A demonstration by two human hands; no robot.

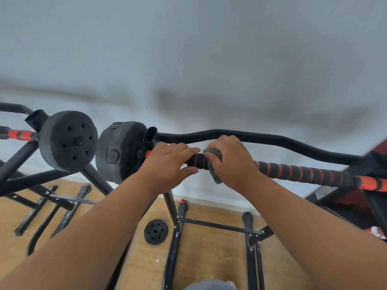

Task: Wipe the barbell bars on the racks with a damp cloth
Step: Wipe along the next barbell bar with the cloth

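A barbell bar [301, 172] with black foam and orange spiral stripes lies across a black rack, with a black weight plate [119, 151] on its left end. My left hand [167, 162] grips the bar just right of that plate, fingers over the top and thumb underneath. Right beside it, my right hand [232, 162] holds a grey-green cloth [213, 164] wrapped around the bar; a corner of the cloth hangs below. A second barbell [23, 135] with its own black plate [68, 141] rests on another rack at the left.
A curved black rack tube [272, 139] runs just behind the bar, with an open upright tube [149, 136] by the plate. Black frame legs [219, 226] cross the wooden floor below. A small loose plate [156, 231] lies on the floor. The wall is close behind.
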